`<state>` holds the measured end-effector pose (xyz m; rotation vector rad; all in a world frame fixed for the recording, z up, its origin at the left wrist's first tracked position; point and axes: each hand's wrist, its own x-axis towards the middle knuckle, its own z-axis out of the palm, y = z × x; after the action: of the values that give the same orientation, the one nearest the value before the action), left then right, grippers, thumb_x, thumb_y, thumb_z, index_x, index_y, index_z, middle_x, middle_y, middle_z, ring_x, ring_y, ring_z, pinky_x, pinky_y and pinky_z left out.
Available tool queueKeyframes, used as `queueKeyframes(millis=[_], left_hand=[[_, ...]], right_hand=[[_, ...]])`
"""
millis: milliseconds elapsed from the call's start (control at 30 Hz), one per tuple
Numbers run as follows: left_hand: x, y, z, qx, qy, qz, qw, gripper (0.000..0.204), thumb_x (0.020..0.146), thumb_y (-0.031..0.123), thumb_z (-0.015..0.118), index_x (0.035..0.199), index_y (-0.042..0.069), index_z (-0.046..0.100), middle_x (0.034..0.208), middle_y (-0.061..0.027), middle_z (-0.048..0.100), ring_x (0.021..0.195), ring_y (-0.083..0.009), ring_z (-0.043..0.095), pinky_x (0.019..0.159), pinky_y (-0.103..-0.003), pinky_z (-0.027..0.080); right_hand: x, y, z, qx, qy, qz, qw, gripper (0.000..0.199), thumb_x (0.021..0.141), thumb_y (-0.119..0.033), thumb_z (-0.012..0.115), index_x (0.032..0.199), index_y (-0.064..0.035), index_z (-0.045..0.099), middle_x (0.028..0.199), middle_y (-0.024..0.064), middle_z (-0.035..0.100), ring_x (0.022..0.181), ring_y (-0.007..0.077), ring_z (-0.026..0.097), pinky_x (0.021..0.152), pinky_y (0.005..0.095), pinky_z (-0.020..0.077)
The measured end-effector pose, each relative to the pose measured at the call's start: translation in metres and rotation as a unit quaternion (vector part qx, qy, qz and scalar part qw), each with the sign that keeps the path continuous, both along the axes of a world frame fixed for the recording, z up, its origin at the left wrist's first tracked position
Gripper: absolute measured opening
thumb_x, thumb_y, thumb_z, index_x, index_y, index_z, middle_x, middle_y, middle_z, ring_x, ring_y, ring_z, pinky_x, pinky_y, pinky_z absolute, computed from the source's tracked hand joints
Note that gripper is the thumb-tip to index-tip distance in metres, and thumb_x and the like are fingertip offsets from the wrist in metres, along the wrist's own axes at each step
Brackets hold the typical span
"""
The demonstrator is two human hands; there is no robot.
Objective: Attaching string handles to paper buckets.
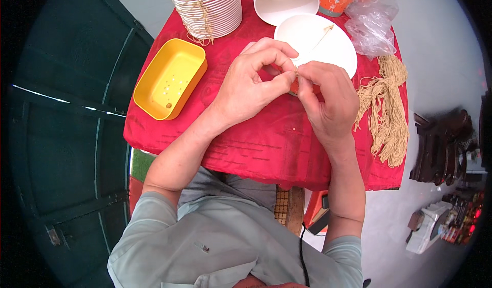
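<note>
Over the near rim of a white-lined paper bucket, my left hand and my right hand meet fingertip to fingertip. Each has thumb and forefinger pinched together. A tiny tan bit shows between them, too small and covered to name. Inside the bucket lies a short tan string. Some of the bucket's orange outer side peeks out below my fingers. To the right of my right hand, a bundle of tan string is spread on the red tablecloth.
At left sits a yellow plastic tub with small white bits and one brown bead-like piece. Stacked orange-and-white buckets with string hanging down them stand behind it. Another bucket lies tipped at the back, near a clear plastic bag.
</note>
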<state>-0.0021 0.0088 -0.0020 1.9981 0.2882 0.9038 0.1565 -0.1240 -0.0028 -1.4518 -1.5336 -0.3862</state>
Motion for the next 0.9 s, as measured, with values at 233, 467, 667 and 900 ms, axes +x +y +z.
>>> queueKeyframes(millis=[233,467,667,900], left_hand=[[-0.001,0.003,0.008,-0.007,0.031,-0.019,0.999,0.005,0.095,0.006,0.075,0.097,0.002,0.076,0.131,-0.0075,0.072,0.103,-0.0129,0.069,0.095,-0.032,0.057],[-0.003,0.002,0.01,0.003,0.031,-0.025,0.999,0.005,0.094,0.009,0.075,0.092,0.005,0.075,0.128,-0.0068,0.073,0.114,-0.0172,0.067,0.105,-0.037,0.051],[-0.003,0.0,0.007,0.092,0.007,0.015,0.996,0.008,0.092,0.012,0.078,0.095,0.005,0.075,0.122,-0.0086,0.076,0.115,-0.0256,0.068,0.107,-0.041,0.049],[0.005,-0.012,0.003,0.256,-0.035,0.105,0.96,0.014,0.09,0.008,0.084,0.101,0.007,0.076,0.121,-0.0077,0.076,0.114,-0.0291,0.069,0.099,-0.043,0.053]], right_hand=[[0.006,-0.001,0.006,0.011,-0.095,0.022,0.995,0.039,0.082,0.003,0.084,0.118,-0.0094,0.077,0.109,0.0054,0.073,0.099,0.028,0.071,0.085,0.0419,0.0579],[0.015,-0.003,0.01,-0.025,-0.121,0.015,0.992,0.031,0.085,-0.002,0.085,0.113,-0.0083,0.075,0.109,0.0067,0.072,0.101,0.0285,0.069,0.086,0.0424,0.0573],[0.015,-0.001,0.01,-0.049,-0.063,0.036,0.996,0.026,0.087,0.0,0.082,0.11,-0.0066,0.07,0.118,0.0095,0.072,0.109,0.0314,0.069,0.09,0.0439,0.0569],[0.015,-0.002,0.008,-0.059,-0.014,0.032,0.998,0.025,0.09,-0.001,0.08,0.11,-0.0069,0.066,0.124,0.0102,0.072,0.113,0.0329,0.069,0.094,0.0448,0.0567]])
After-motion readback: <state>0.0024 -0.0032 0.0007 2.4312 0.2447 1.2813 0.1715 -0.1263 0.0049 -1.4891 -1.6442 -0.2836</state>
